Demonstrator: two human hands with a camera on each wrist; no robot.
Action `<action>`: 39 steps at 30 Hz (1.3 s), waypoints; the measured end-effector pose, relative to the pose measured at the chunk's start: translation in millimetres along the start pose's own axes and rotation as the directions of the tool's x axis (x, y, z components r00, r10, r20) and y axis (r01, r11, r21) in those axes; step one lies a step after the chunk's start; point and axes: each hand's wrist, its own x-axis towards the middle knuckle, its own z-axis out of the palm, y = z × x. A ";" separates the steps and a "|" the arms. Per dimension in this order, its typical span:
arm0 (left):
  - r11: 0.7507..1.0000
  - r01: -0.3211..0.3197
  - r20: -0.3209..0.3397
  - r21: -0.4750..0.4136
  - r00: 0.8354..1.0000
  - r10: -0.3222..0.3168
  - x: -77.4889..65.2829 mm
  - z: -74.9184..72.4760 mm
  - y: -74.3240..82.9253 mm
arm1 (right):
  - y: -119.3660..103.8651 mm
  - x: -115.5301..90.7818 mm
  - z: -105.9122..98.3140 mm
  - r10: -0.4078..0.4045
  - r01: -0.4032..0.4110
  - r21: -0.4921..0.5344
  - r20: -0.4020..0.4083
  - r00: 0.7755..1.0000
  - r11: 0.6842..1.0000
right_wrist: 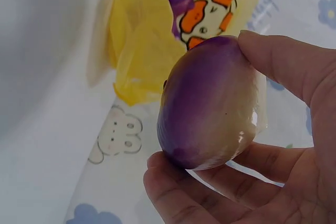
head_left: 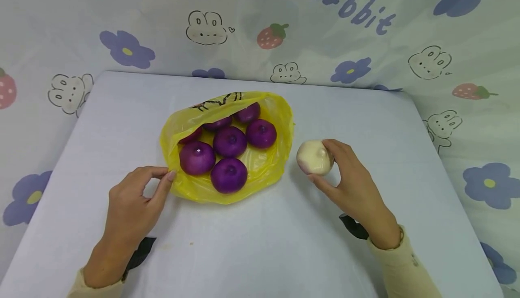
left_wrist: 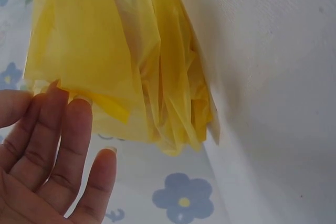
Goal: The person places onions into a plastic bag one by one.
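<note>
My right hand (head_left: 357, 187) holds a purple-and-white onion (head_left: 314, 157) between thumb and fingers, to the right of the bag. Its pale side faces up in the head view; the right wrist view shows the onion's purple side (right_wrist: 197, 95). With thumb and index finger my left hand (head_left: 136, 201) pinches the near left rim of a yellow plastic bag (head_left: 260, 167). The bag lies with its mouth spread, and several purple onions (head_left: 229, 175) sit inside. Some at the back are partly hidden under the bag's upper flap (head_left: 191, 119).
A white table (head_left: 260, 253) lies under the bag and hands. Behind it hangs a cloth (head_left: 243, 0) printed with rabbits, flowers and strawberries. Dark straps (head_left: 140, 253) show at both wrists.
</note>
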 end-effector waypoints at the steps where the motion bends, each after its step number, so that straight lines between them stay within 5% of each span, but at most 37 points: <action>1: 1.000 -0.001 0.000 0.001 1.000 0.001 0.0 0.1 -0.2 | -2.3 1.4 1.5 -0.008 0.008 -0.002 0.014 1.000 1.000; 23: 1.000 0.013 0.024 0.004 1.000 -0.013 0.0 1.0 -2.1 | -36.7 27.4 31.8 -0.196 0.192 0.036 0.154 0.968 0.981; 39: 1.000 0.019 0.014 0.004 1.000 -0.019 0.9 1.7 0.0 | -53.1 39.8 40.3 -0.280 0.272 0.072 0.148 0.948 0.960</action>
